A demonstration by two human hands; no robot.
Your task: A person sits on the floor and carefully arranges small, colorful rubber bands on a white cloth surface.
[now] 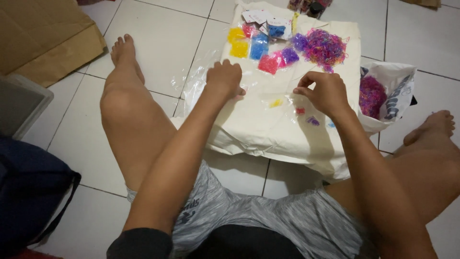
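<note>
I sit on a tiled floor with a cream cloth (268, 129) spread between my legs. My left hand (224, 79) rests fisted on a clear plastic sheet (201, 84) at the cloth's left side. My right hand (326, 91) pinches its fingertips together over the cloth; whatever is in them is too small to see. Small heaps of tiny bands lie near it: yellow (275, 103), red (300, 111), purple (312, 120). Further off lie small packets of coloured bands, yellow (238, 42), blue (259, 46), pink (268, 64), and a loose tangle of pink and purple bands (325, 48).
A white plastic bag (390, 96) with pink bands in it lies at the right of the cloth. White paper tags (261, 18) sit at the cloth's far end. A brown cardboard sheet (43, 38) and a grey box (19, 103) lie left, a dark bag (28, 192) lower left.
</note>
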